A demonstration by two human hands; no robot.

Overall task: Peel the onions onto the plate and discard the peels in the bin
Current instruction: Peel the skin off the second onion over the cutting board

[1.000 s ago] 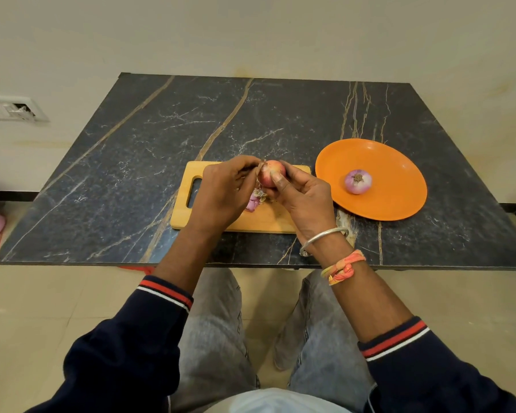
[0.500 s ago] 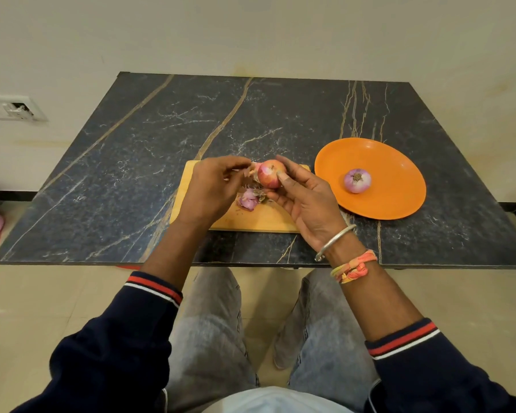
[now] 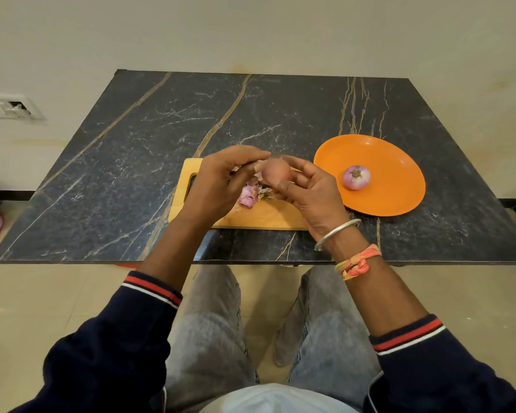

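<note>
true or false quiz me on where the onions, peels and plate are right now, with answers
1. The orange plate holds one peeled onion. True.
2. The left hand and right hand both grip a second onion above the cutting board. True.
3. The loose peels lie on the plate. False: they lie on the cutting board, under the hands.
4. The plate sits to the left of the cutting board. False: it sits to its right.
5. A bin is in view. False: none shows in this picture.
</note>
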